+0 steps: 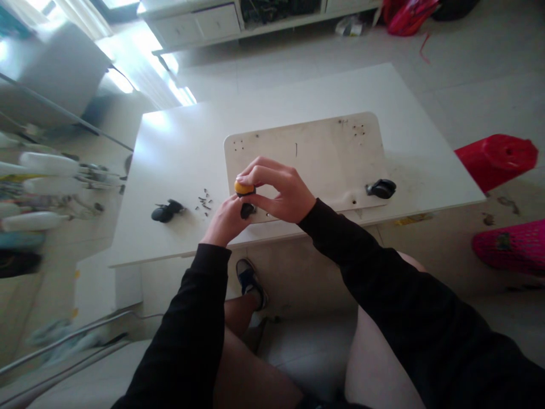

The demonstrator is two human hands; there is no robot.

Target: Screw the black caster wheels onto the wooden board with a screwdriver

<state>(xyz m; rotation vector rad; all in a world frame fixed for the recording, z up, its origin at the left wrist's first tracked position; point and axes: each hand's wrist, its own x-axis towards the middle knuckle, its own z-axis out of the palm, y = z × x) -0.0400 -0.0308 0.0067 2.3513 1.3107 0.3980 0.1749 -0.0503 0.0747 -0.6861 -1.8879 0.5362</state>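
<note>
My right hand [281,190] grips the yellow-and-black handle of a screwdriver [244,186], which stands over the near left corner of a flat white board [315,165]. Just below the handle, my left hand [225,221] is closed at that corner. A black caster wheel [247,211] shows between the two hands; the left fingers are mostly hidden, so what they hold is unclear. Another black caster [382,188] sits at the board's near right corner. Small holes mark the board's far corners.
Left of the board, loose screws [204,203] and black casters [167,211] lie on the white table [179,147]. A red bin [496,162] and a pink basket [511,247] stand to the right. A white cabinet [196,25] is beyond the table.
</note>
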